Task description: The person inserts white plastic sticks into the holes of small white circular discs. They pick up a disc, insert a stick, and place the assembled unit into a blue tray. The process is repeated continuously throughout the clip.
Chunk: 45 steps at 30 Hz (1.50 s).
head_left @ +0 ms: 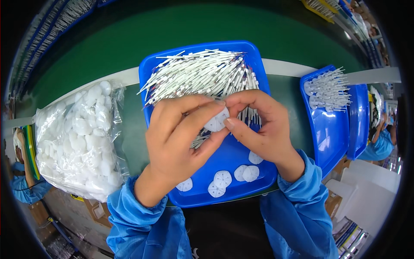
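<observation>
In front of me my left hand [174,136] is closed on a white round disc [217,121] with small dark marks on its face. My right hand [269,125] pinches the disc's right edge between thumb and forefinger. Whether a thin stick is also between those fingers is hidden. Both hands are above a blue tray [200,172]. A heap of thin white sticks [194,73] fills its far half, some with dark or reddish ends. Several loose white discs [222,178] lie in the near half, a few overlapping.
Left of the tray lies a clear plastic bag [77,142] full of white rounded pieces. At the right, another blue tray [330,134] holds a bundle of sticks with discs [330,90]. The green table [129,39] extends beyond. People in blue sleeves [381,142] are at both sides.
</observation>
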Each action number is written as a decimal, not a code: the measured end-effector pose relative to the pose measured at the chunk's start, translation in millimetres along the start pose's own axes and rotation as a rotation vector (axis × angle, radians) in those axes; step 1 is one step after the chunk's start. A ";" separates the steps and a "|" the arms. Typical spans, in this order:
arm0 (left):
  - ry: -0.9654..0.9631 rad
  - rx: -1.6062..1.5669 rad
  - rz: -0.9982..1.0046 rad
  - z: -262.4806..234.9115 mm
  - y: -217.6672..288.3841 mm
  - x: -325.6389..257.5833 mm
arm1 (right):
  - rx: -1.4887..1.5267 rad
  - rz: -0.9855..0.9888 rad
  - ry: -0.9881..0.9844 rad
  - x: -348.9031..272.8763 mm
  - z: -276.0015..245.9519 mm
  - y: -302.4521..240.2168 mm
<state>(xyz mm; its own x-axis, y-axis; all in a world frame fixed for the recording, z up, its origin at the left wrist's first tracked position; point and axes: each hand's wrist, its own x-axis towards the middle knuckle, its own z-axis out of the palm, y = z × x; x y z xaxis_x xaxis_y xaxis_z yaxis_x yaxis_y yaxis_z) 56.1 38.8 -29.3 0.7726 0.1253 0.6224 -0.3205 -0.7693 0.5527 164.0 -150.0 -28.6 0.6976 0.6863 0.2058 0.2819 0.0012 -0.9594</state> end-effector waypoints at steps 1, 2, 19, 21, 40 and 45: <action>0.002 0.002 0.004 0.7 1.4 -1.5 | -0.004 -0.006 0.002 -0.6 -0.3 1.1; 0.003 0.006 0.007 1.2 2.5 -2.8 | -0.006 -0.012 0.003 -0.8 -0.4 2.7; -0.002 0.018 0.092 3.3 -0.9 -3.6 | 0.236 -0.021 -0.096 0.8 -2.6 11.5; -0.018 -0.012 0.094 4.0 0.8 -4.2 | 0.153 -0.053 -0.091 1.2 -2.8 6.8; 0.077 -0.802 -0.590 -3.6 -7.6 -13.5 | -1.142 -0.555 -0.212 55.3 -36.8 -9.6; 0.047 -0.764 -0.593 7.0 -6.3 -11.9 | -0.343 -0.333 0.073 22.5 -25.5 -3.9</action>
<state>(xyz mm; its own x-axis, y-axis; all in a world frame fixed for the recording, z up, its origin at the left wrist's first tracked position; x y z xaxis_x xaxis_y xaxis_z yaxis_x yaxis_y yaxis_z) 52.8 37.8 -44.0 0.9062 0.3995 0.1382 -0.1676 0.0394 0.9851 195.4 -153.1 -15.3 0.5731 0.6366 0.5160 0.6903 -0.0356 -0.7227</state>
